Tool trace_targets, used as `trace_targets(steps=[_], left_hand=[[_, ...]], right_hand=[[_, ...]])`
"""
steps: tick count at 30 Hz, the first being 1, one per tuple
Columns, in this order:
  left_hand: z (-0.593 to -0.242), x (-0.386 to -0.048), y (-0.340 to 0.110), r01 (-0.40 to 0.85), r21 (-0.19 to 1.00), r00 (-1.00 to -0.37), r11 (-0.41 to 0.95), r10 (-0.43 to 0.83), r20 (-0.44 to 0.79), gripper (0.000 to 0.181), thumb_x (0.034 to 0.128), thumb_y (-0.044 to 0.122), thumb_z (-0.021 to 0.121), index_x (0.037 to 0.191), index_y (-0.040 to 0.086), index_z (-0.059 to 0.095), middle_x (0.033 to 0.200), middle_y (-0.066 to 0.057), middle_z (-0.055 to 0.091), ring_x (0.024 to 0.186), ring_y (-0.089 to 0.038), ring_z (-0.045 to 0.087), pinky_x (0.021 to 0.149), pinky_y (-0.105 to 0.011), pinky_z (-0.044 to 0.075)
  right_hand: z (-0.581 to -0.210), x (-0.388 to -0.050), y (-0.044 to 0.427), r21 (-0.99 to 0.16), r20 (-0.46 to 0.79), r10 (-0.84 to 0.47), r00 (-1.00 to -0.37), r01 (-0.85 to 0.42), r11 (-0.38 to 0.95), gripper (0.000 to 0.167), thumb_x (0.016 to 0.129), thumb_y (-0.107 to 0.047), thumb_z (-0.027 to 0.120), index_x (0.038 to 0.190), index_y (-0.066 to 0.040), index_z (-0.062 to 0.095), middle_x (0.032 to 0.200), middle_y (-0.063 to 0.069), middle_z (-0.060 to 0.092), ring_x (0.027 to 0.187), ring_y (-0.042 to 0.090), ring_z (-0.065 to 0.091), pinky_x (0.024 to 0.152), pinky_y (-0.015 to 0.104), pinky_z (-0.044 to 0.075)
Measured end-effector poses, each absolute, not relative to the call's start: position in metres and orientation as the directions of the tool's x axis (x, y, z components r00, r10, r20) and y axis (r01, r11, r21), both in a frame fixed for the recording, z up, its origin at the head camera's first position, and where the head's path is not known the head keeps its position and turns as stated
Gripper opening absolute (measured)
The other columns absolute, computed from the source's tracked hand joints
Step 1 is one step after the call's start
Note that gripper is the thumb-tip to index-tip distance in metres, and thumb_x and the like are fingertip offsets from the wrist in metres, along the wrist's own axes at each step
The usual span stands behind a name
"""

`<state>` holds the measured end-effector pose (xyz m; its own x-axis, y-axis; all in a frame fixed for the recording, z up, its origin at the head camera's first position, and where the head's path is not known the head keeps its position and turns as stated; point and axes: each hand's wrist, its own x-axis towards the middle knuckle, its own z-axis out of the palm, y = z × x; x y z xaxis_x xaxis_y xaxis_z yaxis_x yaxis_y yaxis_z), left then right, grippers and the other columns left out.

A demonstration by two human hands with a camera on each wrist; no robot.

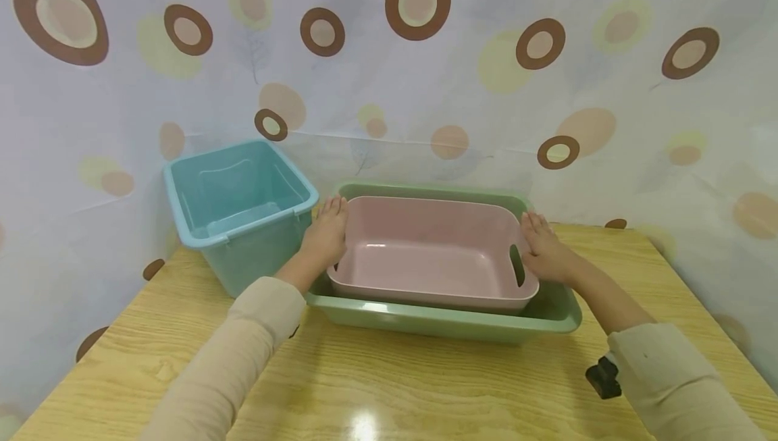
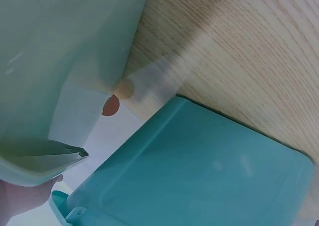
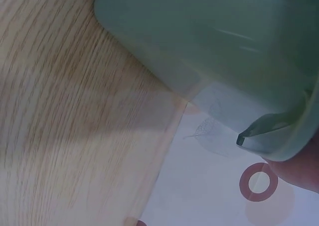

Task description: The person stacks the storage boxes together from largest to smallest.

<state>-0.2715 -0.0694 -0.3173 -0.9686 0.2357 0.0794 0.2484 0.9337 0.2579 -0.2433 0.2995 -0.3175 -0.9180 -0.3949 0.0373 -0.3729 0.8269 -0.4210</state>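
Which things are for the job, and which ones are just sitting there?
For the job, it seems:
Pink rectangular plastic basin
Green rectangular plastic basin, around the pink one
Left hand and right hand, at opposite ends of the pink basin

Probably just there:
Light-blue boxy plastic bin, beside the basins
Yellowish wooden table, underneath
White sheet with brown rings, behind

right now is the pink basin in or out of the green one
In: the pink basin sits in the green basin, with green rim visible front and back.

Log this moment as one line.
pink bin: inside green bin; left hand: at their left end; right hand: at their right end; blue bin: beside green bin
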Motion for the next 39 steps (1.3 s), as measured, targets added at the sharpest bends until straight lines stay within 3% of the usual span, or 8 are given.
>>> trace_targets(steps=[12,39], left_hand=[[-0.3193,-0.2737,-0.0695,0.246,0.267,-0.969,0.932,0.235,0.073,0.057,0.0929,0.0,0.038,0.146,-0.005,0.017,0.154,-0.019,0.014,0.144,-0.031,0.008,0.116,-0.042,0.014],[-0.3217,-0.2744,-0.0698,0.249,0.287,-0.969,0.925,0.24,0.068,0.048,0.0931,-0.001,0.039,0.141,-0.006,0.032,0.149,-0.023,0.028,0.139,-0.037,0.025,0.113,-0.046,0.024]], right_hand=[[-0.3186,-0.2406,0.2973,-0.418,0.049,-0.394,-0.918,-0.377,0.827,0.066,0.086,-0.002,0.039,0.134,0.027,0.005,0.14,0.048,-0.001,0.131,0.061,-0.003,0.108,0.065,0.001],[-0.3201,-0.2466,0.2968,-0.401,0.006,-0.425,-0.905,-0.391,0.828,0.06,0.088,-0.002,0.037,0.133,0.028,0.012,0.139,0.049,0.006,0.13,0.061,0.004,0.108,0.065,0.005]])
